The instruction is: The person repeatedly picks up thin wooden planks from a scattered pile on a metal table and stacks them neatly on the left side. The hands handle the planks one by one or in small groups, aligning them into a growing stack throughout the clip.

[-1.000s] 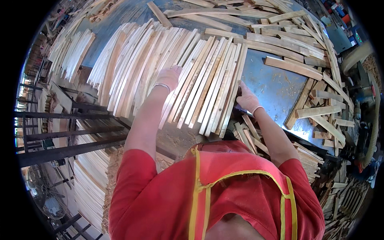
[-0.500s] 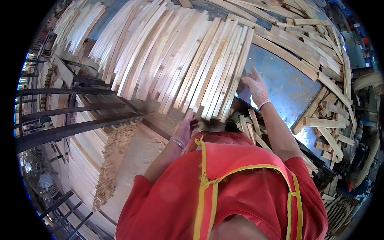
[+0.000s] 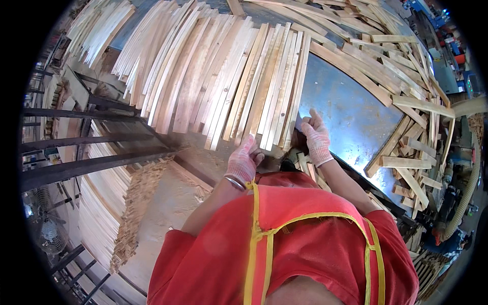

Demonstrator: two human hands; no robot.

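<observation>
A row of pale wooden strips (image 3: 216, 76) lies side by side on a blue-grey metal table (image 3: 345, 94). My left hand (image 3: 245, 158), in a whitish-pink knit glove, is at the near ends of the strips. Its index finger stretches toward the ends and seems to touch them, while the thumb stands apart. Just right of the last strip (image 3: 300, 86), my right hand (image 3: 316, 140) hovers by the table's near edge in a similar glove. The right index finger points away from me, the other fingers are partly bent, and nothing shows in that hand.
Loose offcuts (image 3: 406, 162) and long curved-looking slats (image 3: 351, 71) heap along the table's right and far sides. Dark metal bars (image 3: 91, 165) jut out at the left, above stacked strips (image 3: 104, 203). A ribbed hose (image 3: 465, 203) hangs at far right, and a fan (image 3: 51, 236) stands at lower left.
My left hand has moved up and right, onto the near strip ends. My right hand has drawn back toward me from beside the last strip. The strips appear slightly farther left.
</observation>
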